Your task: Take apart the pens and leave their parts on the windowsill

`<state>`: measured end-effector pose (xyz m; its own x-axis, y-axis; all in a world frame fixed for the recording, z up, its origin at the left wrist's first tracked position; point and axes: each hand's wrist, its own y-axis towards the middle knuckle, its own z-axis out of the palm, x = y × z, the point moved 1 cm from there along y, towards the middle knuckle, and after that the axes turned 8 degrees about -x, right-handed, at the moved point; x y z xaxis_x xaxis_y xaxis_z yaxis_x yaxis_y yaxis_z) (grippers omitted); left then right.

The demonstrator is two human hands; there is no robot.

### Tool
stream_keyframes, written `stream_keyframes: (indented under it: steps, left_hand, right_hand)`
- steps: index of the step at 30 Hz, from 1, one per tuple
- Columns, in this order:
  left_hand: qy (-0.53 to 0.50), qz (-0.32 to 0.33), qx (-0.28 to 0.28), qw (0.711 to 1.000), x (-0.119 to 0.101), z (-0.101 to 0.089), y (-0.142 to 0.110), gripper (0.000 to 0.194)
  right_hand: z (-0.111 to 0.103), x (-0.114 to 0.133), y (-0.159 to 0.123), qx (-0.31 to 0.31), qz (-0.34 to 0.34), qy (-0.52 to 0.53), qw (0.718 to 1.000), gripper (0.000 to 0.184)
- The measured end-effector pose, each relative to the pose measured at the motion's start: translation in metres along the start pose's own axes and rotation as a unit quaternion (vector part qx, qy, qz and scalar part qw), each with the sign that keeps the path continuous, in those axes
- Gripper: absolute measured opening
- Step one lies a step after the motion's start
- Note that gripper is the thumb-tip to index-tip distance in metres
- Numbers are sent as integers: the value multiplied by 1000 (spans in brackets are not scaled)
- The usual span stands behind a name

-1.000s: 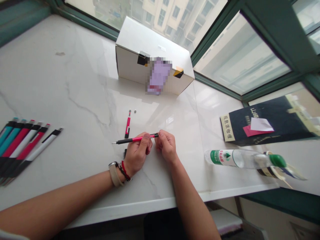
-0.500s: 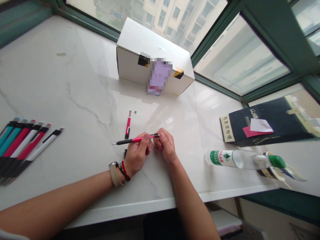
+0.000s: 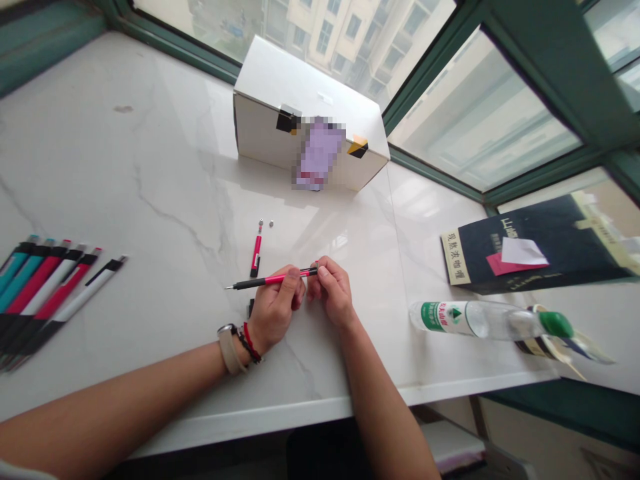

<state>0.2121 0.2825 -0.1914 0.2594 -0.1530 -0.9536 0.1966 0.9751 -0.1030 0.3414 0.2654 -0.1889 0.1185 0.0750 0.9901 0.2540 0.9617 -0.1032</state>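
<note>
My left hand (image 3: 274, 310) is closed round the middle of a pink and black pen (image 3: 253, 283) that lies level, its tip pointing left. My right hand (image 3: 333, 291) pinches the pen's right end with thumb and fingertips. A loose pink pen part with a black clip (image 3: 256, 254) lies on the white marble table (image 3: 150, 173) just beyond my hands. Two small silver pieces (image 3: 265, 223) rest beyond that. A small dark piece (image 3: 249, 307) lies beside my left hand.
A row of several pens (image 3: 45, 287) lies at the left edge. A white cardboard box (image 3: 305, 113) stands at the back by the window. A dark book (image 3: 530, 250) and a lying plastic bottle (image 3: 490, 319) are on the right.
My right hand's fingertips have closed over the pen's right end, covering its black tip. The pen and left hand have stayed nearly still.
</note>
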Motion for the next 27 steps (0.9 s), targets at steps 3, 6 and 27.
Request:
stream_keyframes:
  steps: [3,6,27]
  left_hand:
    - [5,3,6,1000,1,0,0,45]
    - [18,15,11,1000,1,-1,-1,43]
    - [183,372,248,876,-11,-2,-25,30]
  right_hand:
    - [1,1,-2,9,-5,-45,999,42]
    - [1,0,-2,-13,-8,-68,998,49]
    - [14,1,14,-44,-124,-329,935,18]
